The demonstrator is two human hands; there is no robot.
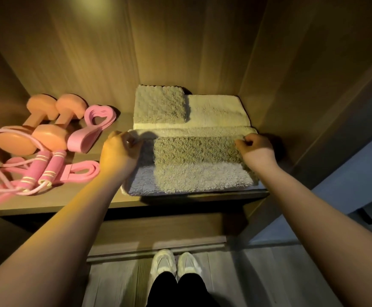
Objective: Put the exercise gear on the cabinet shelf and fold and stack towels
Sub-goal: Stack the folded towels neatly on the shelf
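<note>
Gear: lay on the left half of the cabinet shelf [105, 202], so that part looked done.
Left hand [119, 149]: fingers curled, pinching the left far corner of the beige towel [194, 149].
Towels: on the right half of the shelf. At the back edge a small beige towel [159, 105] sat folded on a cream towel [216, 111]. At the front edge the beige towel lay on a pale towel [191, 178].
Right hand [257, 149]: fingers curled, pinching that towel's right far corner.
Left to do: probably this last fold or squaring-up. Whether the two piles were to be joined could not be told.
Gear count: two dumbbells [47, 135], one skipping rope [34, 169], one heart-shaped pink trainer [92, 127], one pink band [83, 171].
Towel count: four as far as visible, two in each pile.
</note>
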